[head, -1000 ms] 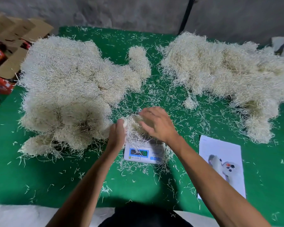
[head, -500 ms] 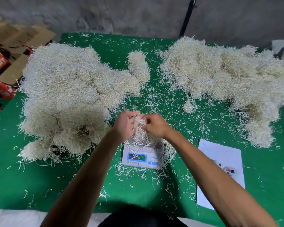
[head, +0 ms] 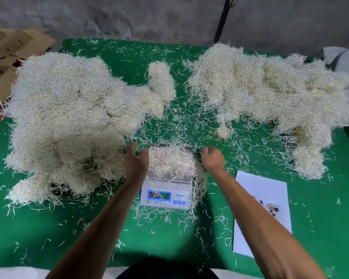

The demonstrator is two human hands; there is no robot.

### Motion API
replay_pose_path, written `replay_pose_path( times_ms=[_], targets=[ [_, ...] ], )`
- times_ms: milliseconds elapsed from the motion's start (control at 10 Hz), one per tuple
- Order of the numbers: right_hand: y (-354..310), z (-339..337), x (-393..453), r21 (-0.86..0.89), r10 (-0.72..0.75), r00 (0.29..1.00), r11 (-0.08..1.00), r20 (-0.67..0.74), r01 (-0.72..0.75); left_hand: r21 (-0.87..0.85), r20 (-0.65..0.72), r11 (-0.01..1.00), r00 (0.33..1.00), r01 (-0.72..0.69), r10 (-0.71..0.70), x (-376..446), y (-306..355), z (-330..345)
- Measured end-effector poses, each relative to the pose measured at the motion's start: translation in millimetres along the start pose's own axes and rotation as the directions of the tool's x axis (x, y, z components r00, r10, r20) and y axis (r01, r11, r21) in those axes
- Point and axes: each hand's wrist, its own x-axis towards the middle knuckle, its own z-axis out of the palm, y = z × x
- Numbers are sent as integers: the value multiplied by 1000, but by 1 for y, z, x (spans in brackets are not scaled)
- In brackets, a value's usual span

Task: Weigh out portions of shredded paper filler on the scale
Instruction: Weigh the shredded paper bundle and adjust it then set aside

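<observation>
A small white digital scale [head: 165,195] with a lit blue display sits on the green table [head: 48,238] in front of me. A portion of cream shredded paper [head: 170,161] lies heaped on its platform. My left hand [head: 136,159] hovers just left of the heap, fingers relaxed and spread, holding nothing. My right hand [head: 213,159] hovers just right of it, fingers loosely curled, holding nothing that I can see. Neither hand touches the heap.
A large pile of shredded paper [head: 69,121] covers the left of the table and another pile [head: 270,97] the right. A white printed sheet [head: 264,198] lies right of the scale. Cardboard boxes [head: 10,55] stand at far left. Loose shreds litter the cloth.
Both hands were pinching and pulling at the shreds over the scale; now they have let go and moved apart to either side, leaving the heap on the platform.
</observation>
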Motion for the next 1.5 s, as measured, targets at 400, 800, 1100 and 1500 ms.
replay_pose_path(
  times_ms=[400,800,1100,1500],
  targets=[
    [-11,38,-50,415,-80,993,909,92,34,-63,606,943,763,327,-224,-52,15,50],
    [-58,69,-46,775,-60,916,556,397,-299,-417,705,707,694,571,-144,-24,22,10],
    [2,54,-47,-73,-154,987,985,48,157,-193,432,898,856,395,-283,7,-2,7],
    [50,41,-52,182,-5,996,983,-94,22,-134,109,984,988,119,-105,5,-56,-27]
  ],
)
